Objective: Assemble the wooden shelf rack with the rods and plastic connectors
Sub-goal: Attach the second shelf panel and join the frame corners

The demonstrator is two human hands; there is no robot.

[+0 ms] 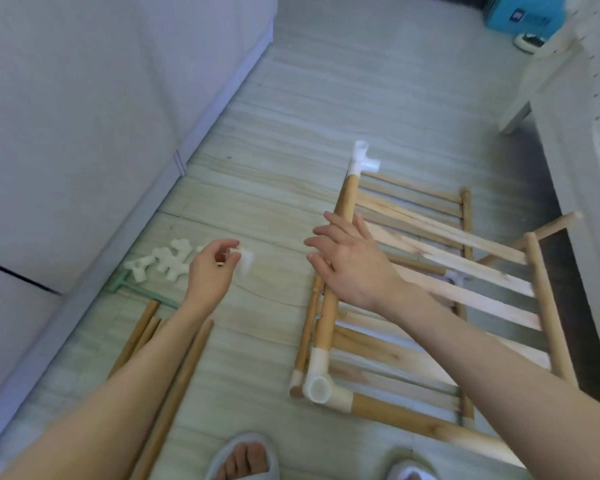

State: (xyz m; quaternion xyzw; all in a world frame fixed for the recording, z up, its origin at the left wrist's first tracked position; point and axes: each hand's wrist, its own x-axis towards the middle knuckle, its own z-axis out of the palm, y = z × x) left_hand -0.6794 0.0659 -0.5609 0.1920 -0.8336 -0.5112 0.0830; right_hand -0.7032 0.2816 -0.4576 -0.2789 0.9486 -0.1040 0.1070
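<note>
The left hand [212, 268] hovers with fingers loosely curled, apparently holding nothing, directly over the pile of white plastic connectors [163, 262] on the floor. The right hand [352, 261] rests with straight fingers on the round wooden rod [340, 244], which runs away from the person between white corner connectors.

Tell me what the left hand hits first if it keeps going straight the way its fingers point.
Probably the white plastic connector just past the left hand, whose curled fingertips sit right beside it. Depth is unclear, so whether they already touch cannot be told.
</note>
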